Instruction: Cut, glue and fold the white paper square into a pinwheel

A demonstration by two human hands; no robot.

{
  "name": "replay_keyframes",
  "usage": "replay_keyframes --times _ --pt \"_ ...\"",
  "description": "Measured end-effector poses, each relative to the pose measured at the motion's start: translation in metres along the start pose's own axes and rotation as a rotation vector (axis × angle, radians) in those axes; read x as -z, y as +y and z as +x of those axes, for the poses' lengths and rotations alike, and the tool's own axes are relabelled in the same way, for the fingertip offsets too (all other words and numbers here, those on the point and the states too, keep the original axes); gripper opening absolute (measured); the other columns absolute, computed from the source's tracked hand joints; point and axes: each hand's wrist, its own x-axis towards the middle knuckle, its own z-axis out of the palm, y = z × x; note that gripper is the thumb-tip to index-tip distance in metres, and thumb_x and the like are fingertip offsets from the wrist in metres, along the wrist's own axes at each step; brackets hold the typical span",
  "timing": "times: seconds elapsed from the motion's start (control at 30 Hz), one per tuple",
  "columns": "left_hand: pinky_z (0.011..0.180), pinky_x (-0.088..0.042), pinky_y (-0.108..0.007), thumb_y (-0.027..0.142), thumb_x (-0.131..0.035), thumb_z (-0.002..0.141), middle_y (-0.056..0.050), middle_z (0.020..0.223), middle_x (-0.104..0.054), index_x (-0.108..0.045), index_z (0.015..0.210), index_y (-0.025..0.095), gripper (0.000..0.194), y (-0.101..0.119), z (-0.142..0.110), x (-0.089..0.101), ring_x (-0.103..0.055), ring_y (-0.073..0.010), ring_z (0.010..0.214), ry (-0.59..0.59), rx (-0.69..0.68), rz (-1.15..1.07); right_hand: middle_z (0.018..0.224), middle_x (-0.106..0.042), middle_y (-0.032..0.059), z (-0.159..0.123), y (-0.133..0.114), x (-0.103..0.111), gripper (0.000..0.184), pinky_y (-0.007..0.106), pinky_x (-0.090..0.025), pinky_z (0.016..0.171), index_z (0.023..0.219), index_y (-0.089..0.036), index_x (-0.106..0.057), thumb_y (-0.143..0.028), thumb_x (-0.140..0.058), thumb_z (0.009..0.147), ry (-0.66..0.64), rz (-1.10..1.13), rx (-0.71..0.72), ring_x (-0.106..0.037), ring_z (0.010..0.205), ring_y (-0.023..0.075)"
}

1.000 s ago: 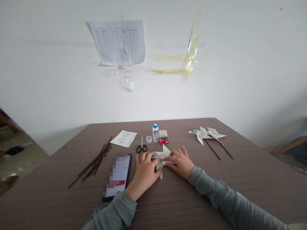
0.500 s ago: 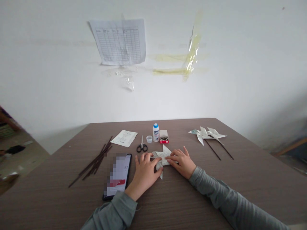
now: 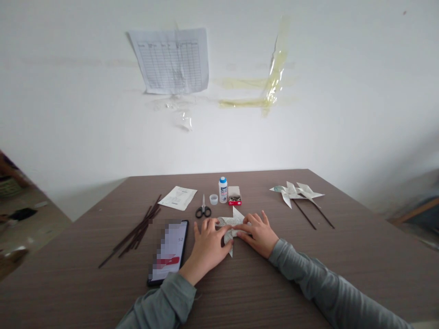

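Observation:
A folded paper pinwheel made of printed paper lies on the brown table in front of me. My left hand rests on its left side, fingers curled down onto the paper. My right hand presses on its right side, fingertips meeting the left hand's at the pinwheel's middle. Both hands hold the paper down against the table. Grey sleeves cover both my arms.
A phone lies left of my left hand. Dark sticks, a paper sheet, scissors, a small cap, a glue bottle and a pin box lie behind. Two finished pinwheels on sticks lie at the right.

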Motion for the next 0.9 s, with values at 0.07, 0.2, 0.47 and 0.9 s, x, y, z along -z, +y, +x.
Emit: replay_keyframes --times 0.07,0.2,0.47,0.9 --pt "0.152 -0.039 -0.095 0.032 -0.088 0.114 -0.019 0.177 -0.079 -0.093 0.167 0.040 0.054 -0.0010 0.0001 -0.0005 -0.063 -0.0526 0.178 0.005 0.000 0.002 0.140 -0.090 0.0106 0.0000 -0.0010 0.0023 0.032 0.096 -0.041 0.150 0.152 -0.049 -0.099 -0.039 -0.080 0.128 -0.006 0.016 -0.017 -0.083 0.144 0.0413" --pt "0.152 -0.041 -0.092 0.034 -0.091 0.112 -0.018 0.173 -0.081 -0.093 0.166 0.038 0.054 -0.0022 -0.0014 -0.0003 -0.066 -0.0517 0.175 0.019 -0.004 0.006 0.137 -0.093 0.0102 0.0005 0.0023 0.0054 0.032 0.094 -0.035 0.154 0.145 -0.040 -0.101 -0.035 -0.073 0.131 -0.003 0.084 -0.013 -0.085 0.141 0.0366" --pt "0.153 -0.039 -0.093 0.034 -0.091 0.113 -0.019 0.170 -0.083 -0.093 0.168 0.039 0.056 0.0007 -0.0056 0.0030 -0.067 -0.0536 0.175 0.034 -0.011 0.003 0.133 -0.096 0.0100 -0.0006 0.0061 0.0021 0.032 0.094 -0.034 0.155 0.148 -0.037 -0.100 -0.032 -0.073 0.130 0.042 0.070 0.021 -0.089 0.136 0.0351" --pt "0.153 -0.036 -0.096 0.035 -0.088 0.115 -0.019 0.176 -0.079 -0.091 0.170 0.041 0.056 -0.0004 -0.0033 0.0069 -0.062 -0.0532 0.180 -0.030 0.001 -0.013 0.138 -0.093 0.0122 -0.0021 0.0011 -0.0001 0.033 0.094 -0.044 0.150 0.155 -0.046 -0.098 -0.041 -0.082 0.127 0.046 -0.066 0.076 -0.085 0.139 0.0407"
